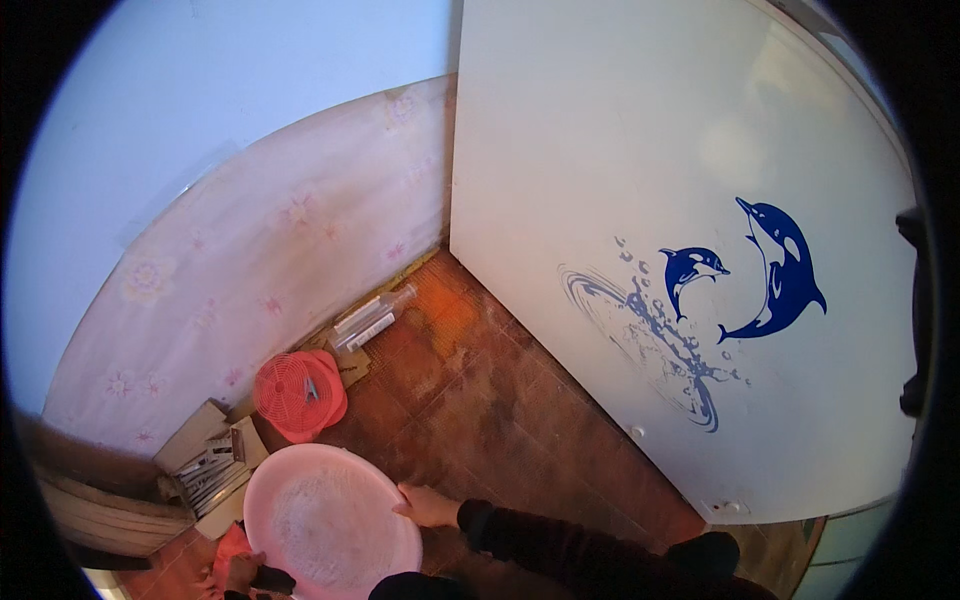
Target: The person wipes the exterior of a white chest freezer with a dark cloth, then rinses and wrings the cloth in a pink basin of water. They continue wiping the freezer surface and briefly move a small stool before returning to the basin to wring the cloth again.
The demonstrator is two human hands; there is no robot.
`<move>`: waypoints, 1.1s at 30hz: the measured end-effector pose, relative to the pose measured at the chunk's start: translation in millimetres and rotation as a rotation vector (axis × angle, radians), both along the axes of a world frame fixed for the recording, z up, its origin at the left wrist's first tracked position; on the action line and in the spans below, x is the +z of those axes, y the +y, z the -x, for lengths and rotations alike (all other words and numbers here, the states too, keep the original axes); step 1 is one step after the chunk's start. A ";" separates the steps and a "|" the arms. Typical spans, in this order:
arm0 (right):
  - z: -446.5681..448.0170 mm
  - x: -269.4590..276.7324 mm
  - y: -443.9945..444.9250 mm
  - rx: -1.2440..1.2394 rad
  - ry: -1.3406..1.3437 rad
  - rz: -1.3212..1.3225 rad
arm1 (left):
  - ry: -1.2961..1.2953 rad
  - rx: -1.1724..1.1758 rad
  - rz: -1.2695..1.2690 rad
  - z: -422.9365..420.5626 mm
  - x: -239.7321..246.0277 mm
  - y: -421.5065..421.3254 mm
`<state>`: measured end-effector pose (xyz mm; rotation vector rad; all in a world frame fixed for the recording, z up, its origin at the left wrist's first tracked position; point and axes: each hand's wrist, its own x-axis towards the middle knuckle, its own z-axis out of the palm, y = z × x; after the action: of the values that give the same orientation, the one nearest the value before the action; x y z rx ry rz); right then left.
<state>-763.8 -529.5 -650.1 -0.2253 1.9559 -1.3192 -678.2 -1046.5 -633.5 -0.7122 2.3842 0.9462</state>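
A round pink plastic basin (259,491) is between my two hands at the bottom of the view, with whitish suds and liquid inside it. My right hand (426,506) grips its rim on the right, thumb on the edge. At the lower left of the rim is my left hand (244,571), partly dark and in shadow, holding the edge. A crumpled red item (229,551), cloth or plastic, shows beside that hand; whether the hand also holds it is unclear.
Beyond the basin, a red plastic basket (289,420) with a clothes peg (311,388) stands by the floral wall (300,247). Clear bottles (367,322) lie near it. An open cardboard box (199,435) holds thin items. A white dolphin-decorated door (600,150) borders the tiled floor (465,420).
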 end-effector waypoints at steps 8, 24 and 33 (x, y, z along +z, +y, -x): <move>43.5 81.1 29.6 -0.216 0.115 0.190 | 0.407 -0.144 -0.381 120.3 126.9 138.2; 11.7 250.6 201.6 -0.545 0.788 0.199 | 0.535 -0.543 -0.859 202.6 256.2 514.0; 14.3 267.2 247.7 -0.919 0.589 0.478 | 0.846 -0.554 -0.506 199.6 243.5 572.7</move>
<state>-778.1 -281.8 -382.8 0.1042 2.2849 -2.5562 -877.8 -473.8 -390.1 0.6399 2.5533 1.6967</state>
